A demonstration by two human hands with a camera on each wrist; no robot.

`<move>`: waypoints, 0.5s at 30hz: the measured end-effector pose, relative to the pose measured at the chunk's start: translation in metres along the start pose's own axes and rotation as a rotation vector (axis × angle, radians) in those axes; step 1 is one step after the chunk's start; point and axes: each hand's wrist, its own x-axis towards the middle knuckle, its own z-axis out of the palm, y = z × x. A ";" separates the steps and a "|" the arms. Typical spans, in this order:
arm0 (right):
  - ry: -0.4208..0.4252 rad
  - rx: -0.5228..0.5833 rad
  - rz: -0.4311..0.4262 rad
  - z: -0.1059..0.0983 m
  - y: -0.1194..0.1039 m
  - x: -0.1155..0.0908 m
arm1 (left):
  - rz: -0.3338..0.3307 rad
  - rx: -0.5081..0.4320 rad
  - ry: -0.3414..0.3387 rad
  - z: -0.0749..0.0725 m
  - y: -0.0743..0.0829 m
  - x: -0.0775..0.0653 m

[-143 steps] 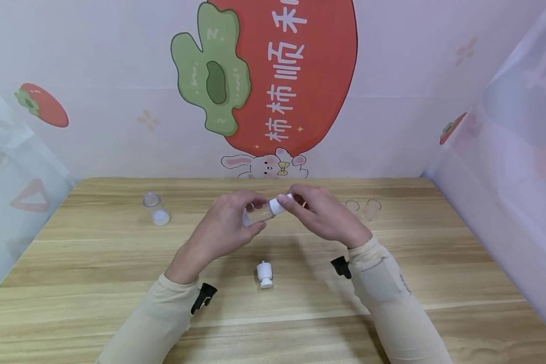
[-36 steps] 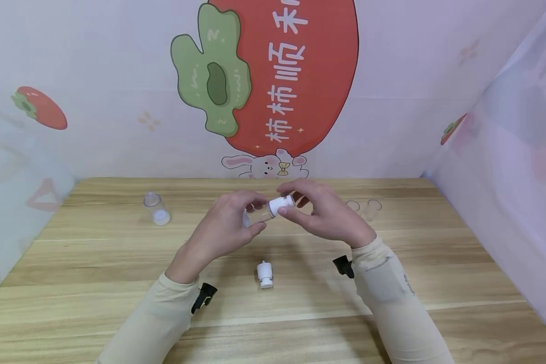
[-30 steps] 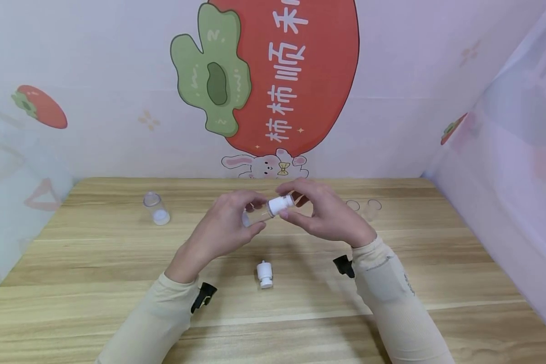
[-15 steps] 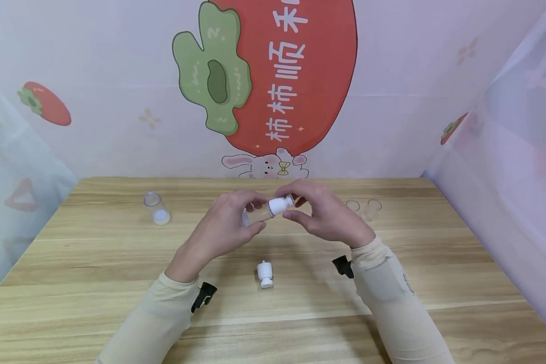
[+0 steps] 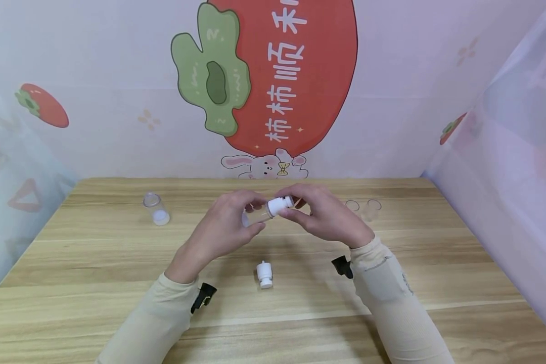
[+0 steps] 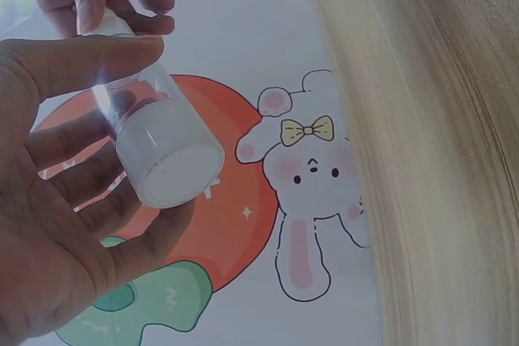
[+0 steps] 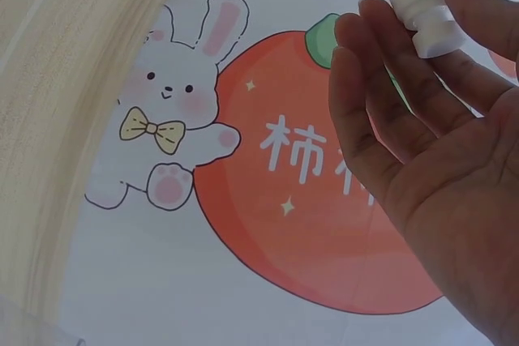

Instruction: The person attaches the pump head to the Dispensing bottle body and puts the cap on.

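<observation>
My left hand [image 5: 227, 225] grips a small clear bottle [image 5: 257, 216] with a white bottom, held tilted above the table. In the left wrist view, the thumb and curled fingers go round the bottle [image 6: 169, 151], its base facing the camera. A white pump head [image 5: 279, 205] sits at the bottle's mouth, its narrower end pointing up and right. My right hand [image 5: 329, 217] holds the pump head between thumb and fingers. In the right wrist view, the pump head [image 7: 415, 2] shows between the thumb and fingers; how firmly it is pinched is hard to see.
Another white pump head [image 5: 264, 275] lies on the wooden table [image 5: 273, 328] below the hands. A second clear bottle [image 5: 156, 209] lies at the back left. Two clear round-rimmed caps, one a clear cap [image 5: 371, 210], are behind the right hand. A printed backdrop [image 5: 391, 136] borders the table.
My right fingers covered much of the pump head at first, then shifted and loosened around it, and have now drawn in on it again. The left hand and bottle have stayed in place.
</observation>
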 end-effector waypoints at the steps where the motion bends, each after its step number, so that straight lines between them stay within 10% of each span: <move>1: -0.004 -0.001 0.011 0.000 0.000 0.000 | 0.001 0.002 0.000 0.000 0.000 0.000; 15: -0.040 -0.006 0.133 0.002 -0.002 0.001 | 0.015 0.018 0.008 0.001 0.002 -0.001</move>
